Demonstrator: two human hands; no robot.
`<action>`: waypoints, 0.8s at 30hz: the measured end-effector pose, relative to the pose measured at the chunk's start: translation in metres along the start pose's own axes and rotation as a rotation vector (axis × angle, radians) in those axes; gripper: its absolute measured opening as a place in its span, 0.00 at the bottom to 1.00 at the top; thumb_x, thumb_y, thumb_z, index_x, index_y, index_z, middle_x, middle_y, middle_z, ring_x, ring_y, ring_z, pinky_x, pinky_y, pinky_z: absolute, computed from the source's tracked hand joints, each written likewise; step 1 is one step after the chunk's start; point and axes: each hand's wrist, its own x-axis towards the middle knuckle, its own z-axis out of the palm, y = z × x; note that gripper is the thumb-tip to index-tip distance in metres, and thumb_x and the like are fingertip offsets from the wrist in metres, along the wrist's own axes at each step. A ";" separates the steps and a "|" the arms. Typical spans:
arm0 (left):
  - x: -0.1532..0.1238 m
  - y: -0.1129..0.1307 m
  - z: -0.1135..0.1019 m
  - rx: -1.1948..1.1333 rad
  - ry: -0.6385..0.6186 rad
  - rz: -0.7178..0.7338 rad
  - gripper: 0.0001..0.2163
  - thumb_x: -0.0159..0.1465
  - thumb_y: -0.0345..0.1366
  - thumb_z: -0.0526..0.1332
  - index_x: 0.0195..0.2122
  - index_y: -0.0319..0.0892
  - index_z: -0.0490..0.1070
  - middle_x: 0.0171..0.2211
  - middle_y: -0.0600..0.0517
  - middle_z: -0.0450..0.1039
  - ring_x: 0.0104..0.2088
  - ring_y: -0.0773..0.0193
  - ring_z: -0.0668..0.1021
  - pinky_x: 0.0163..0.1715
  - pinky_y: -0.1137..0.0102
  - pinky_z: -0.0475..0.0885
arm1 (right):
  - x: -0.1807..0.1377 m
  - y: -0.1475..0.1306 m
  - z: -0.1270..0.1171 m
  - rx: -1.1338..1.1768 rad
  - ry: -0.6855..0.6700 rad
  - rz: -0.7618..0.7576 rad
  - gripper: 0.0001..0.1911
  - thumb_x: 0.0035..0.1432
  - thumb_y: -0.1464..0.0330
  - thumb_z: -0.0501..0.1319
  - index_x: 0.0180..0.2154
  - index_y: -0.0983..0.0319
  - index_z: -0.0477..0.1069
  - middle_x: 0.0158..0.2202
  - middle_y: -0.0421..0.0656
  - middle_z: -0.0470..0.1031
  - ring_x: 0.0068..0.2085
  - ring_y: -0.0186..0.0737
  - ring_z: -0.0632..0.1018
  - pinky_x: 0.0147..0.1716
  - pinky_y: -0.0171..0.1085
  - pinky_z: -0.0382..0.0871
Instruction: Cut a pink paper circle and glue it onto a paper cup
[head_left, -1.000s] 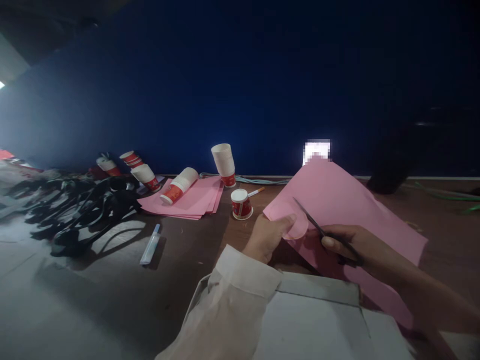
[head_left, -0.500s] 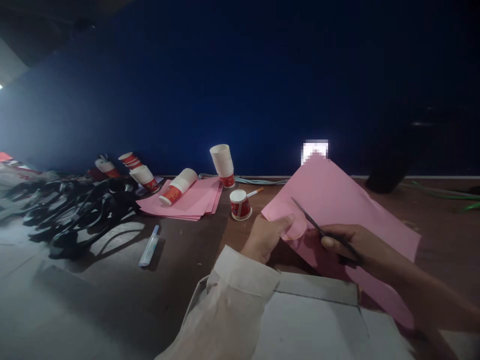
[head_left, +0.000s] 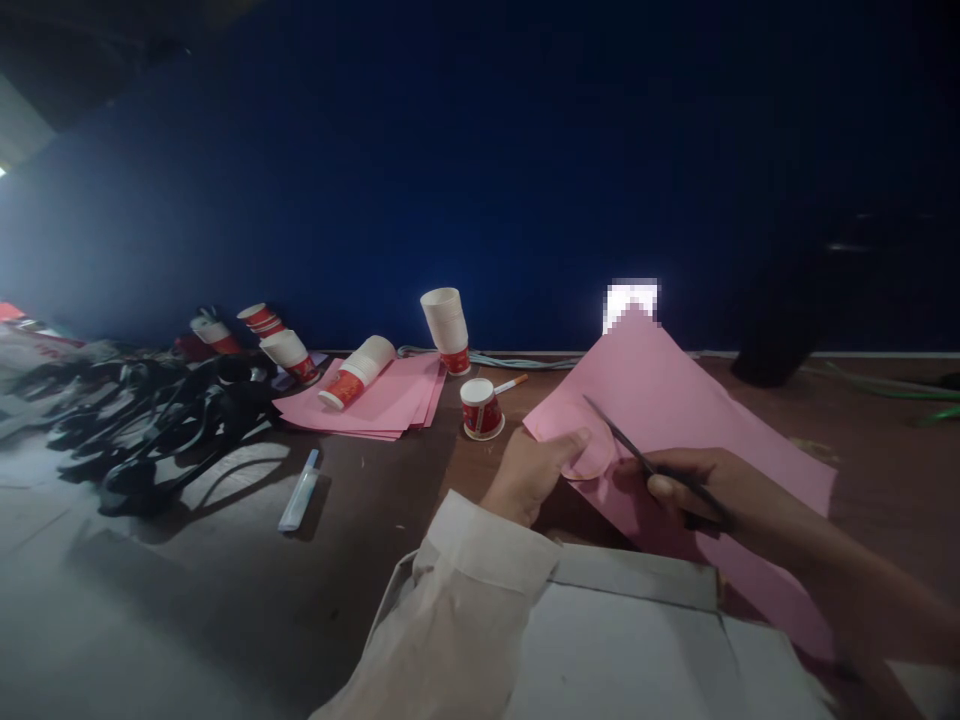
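My left hand (head_left: 529, 475) pinches the near left corner of a pink paper sheet (head_left: 675, 410), lifted over the brown table (head_left: 360, 500). A rounded flap of the sheet curls beside my thumb. My right hand (head_left: 709, 495) grips dark scissors (head_left: 637, 455) whose blades point up and left across the sheet, close to the rounded flap. A white sleeve covers my left forearm.
A grey cardboard box (head_left: 645, 640) lies under my arms. Behind are a stack of pink sheets (head_left: 390, 400), several red-and-white paper cups (head_left: 480, 408), a stacked cup pile (head_left: 446, 328), a pen (head_left: 300, 490) and a heap of black scissors (head_left: 157, 430) at left.
The pink sheet has shifted slightly in my hands and the scissors have edged along it; both hands stay almost in place.
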 end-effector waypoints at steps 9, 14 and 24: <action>0.000 0.001 0.000 0.026 -0.036 0.014 0.17 0.52 0.37 0.73 0.42 0.37 0.80 0.47 0.41 0.81 0.51 0.47 0.81 0.53 0.56 0.75 | 0.003 0.005 -0.004 -0.032 -0.029 -0.037 0.33 0.52 0.45 0.68 0.50 0.63 0.82 0.23 0.40 0.69 0.25 0.35 0.65 0.23 0.34 0.60; -0.001 0.002 0.000 0.022 -0.043 0.017 0.17 0.52 0.38 0.73 0.42 0.37 0.80 0.46 0.42 0.82 0.51 0.48 0.80 0.54 0.58 0.75 | 0.002 0.002 -0.004 -0.015 -0.038 -0.030 0.34 0.52 0.44 0.68 0.49 0.62 0.82 0.23 0.39 0.67 0.24 0.34 0.64 0.23 0.34 0.59; 0.000 0.001 0.000 0.027 -0.044 0.020 0.16 0.52 0.38 0.73 0.41 0.37 0.80 0.45 0.42 0.82 0.50 0.48 0.81 0.53 0.58 0.75 | 0.000 0.001 0.000 -0.005 0.019 -0.027 0.38 0.50 0.42 0.68 0.50 0.65 0.82 0.23 0.40 0.66 0.24 0.34 0.63 0.22 0.34 0.57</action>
